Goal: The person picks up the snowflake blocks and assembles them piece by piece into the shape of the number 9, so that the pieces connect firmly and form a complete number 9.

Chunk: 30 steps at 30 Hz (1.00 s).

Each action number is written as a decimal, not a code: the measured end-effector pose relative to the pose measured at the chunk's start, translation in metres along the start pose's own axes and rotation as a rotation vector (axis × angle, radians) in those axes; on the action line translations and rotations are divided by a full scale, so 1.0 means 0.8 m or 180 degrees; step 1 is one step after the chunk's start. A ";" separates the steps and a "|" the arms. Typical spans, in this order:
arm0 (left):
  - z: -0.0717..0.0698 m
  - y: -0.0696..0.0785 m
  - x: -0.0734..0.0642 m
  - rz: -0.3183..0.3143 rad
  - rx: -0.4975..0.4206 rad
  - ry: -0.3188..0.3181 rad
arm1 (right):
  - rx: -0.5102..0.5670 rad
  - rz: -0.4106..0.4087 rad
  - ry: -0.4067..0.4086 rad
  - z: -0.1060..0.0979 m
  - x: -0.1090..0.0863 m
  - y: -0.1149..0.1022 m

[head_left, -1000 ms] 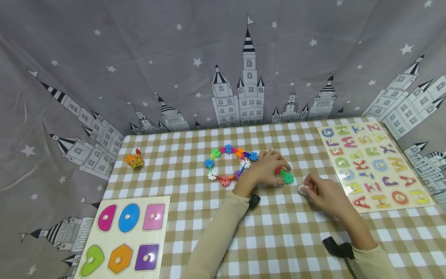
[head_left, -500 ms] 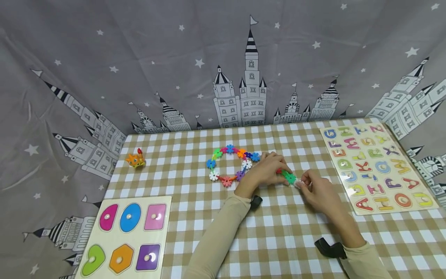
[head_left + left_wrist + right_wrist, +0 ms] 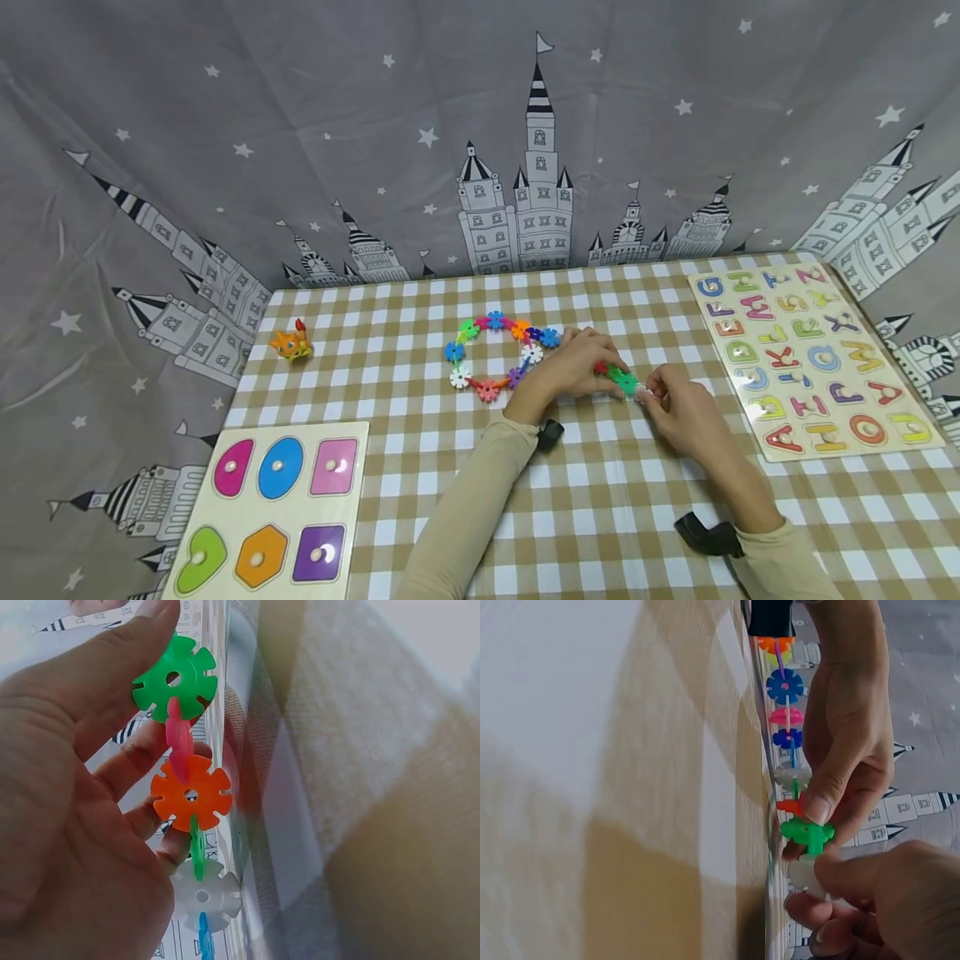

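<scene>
A chain of colourful notched snowflake discs [image 3: 487,390] lies on the checked cloth, with a ring at its left part and a tail running right beneath my left hand [image 3: 573,365]. That hand pinches a green snowflake disc [image 3: 176,675] near the tail's end between thumb and fingers. Pink, orange, green, white and blue discs follow along the chain in the left wrist view. My right hand [image 3: 686,408] pinches a white snowflake disc [image 3: 805,876] at the end green disc [image 3: 802,832]. The fingers hide part of the white disc.
At the right lies a wooden alphabet puzzle board [image 3: 757,383]. A shape puzzle board with knobs [image 3: 285,508] is at front left. An orange toy figure [image 3: 291,343] stands at back left. A grey castle-print curtain [image 3: 337,125] hangs behind the table.
My right hand has moved left with the white disc, bringing it up against the green disc at the chain's end. My left hand has stayed nearly in place on the chain.
</scene>
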<state>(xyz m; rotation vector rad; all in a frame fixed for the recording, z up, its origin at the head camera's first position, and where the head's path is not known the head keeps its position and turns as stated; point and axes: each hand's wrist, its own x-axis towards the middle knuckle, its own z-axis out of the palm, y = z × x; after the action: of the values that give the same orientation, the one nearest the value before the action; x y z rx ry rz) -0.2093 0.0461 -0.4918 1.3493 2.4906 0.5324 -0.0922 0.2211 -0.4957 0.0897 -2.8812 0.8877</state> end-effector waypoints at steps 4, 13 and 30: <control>-0.001 -0.001 0.000 -0.0006 -0.0034 -0.0021 | -0.0017 -0.0033 0.0123 0.004 0.000 -0.001; -0.001 -0.006 0.000 0.0022 -0.0128 0.0025 | 0.0030 -0.0234 0.0188 0.007 -0.001 -0.002; -0.007 0.000 -0.002 -0.0006 -0.0038 0.0006 | 0.0139 -0.0295 0.0183 0.016 0.001 0.000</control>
<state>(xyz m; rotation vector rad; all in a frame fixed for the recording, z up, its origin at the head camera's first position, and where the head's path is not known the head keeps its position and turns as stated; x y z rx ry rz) -0.2106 0.0441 -0.4864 1.3424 2.4859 0.5477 -0.0944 0.2135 -0.5061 0.1967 -2.7803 0.9208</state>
